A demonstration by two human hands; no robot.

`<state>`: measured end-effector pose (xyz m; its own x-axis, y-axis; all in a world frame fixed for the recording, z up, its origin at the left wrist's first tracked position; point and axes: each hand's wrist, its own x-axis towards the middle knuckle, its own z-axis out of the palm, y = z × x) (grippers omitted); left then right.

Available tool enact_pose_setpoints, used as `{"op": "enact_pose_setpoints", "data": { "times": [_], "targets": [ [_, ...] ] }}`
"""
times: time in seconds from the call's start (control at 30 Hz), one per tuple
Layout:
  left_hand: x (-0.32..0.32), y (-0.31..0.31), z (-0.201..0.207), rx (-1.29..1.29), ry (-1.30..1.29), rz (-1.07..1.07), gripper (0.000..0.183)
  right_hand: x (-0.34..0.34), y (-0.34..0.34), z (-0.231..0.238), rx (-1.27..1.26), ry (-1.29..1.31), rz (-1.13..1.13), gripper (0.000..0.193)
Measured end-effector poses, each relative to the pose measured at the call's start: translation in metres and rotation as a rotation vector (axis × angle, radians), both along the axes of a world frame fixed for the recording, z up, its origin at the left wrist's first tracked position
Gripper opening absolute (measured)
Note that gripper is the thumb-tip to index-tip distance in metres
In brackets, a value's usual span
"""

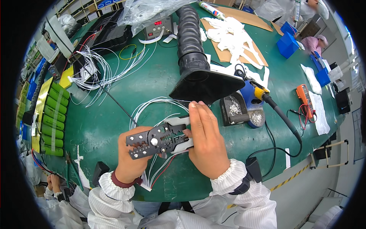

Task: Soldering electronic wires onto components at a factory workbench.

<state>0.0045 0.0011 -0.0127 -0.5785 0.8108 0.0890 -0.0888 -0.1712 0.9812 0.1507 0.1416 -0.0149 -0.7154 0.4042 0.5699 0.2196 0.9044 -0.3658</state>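
My right hand is closed round the grey handles of a black wire stripper, whose flat toothed head points left. Under that head, my left hand is curled, its fingertips hidden by the tool; the bundle of thin white wires runs into it. These wires loop out beyond the tool towards my right fingertips. Below the tool, white wires and a red one lead to a small white connector near the table's front edge.
A black fume hose with a wide hood stands ahead. To its right are a soldering iron in its stand, a tray of solder scraps and an orange multimeter. A green battery pack and green-handled pliers lie left.
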Motion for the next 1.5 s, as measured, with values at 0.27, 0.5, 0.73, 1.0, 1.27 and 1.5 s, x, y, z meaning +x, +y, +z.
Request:
{"op": "enact_pose_setpoints", "data": {
  "times": [0.27,0.5,0.73,1.0,1.27,1.5],
  "targets": [
    [-0.003,-0.003,-0.004,-0.003,0.173,0.002,0.01,0.003,-0.002,0.007,0.046,-0.032,-0.07,0.062],
    [-0.004,-0.003,-0.004,-0.059,0.101,-0.001,0.011,0.008,0.001,0.005,0.052,-0.055,-0.019,0.046],
    [0.001,-0.004,-0.002,0.046,0.01,0.005,0.019,0.012,-0.004,0.009,-0.194,-0.031,0.075,0.045],
    [0.0,-0.009,0.007,0.068,0.039,0.033,0.013,0.021,0.007,0.033,-0.605,0.267,-0.126,0.024],
    [-0.006,-0.003,0.0,0.036,0.042,0.001,0.015,0.025,0.002,0.019,-0.869,0.331,-0.027,0.027],
    [-0.001,-0.001,0.006,0.04,0.02,0.011,0.01,0.018,0.007,0.012,-0.386,0.186,-0.005,0.032]
  ]
}}
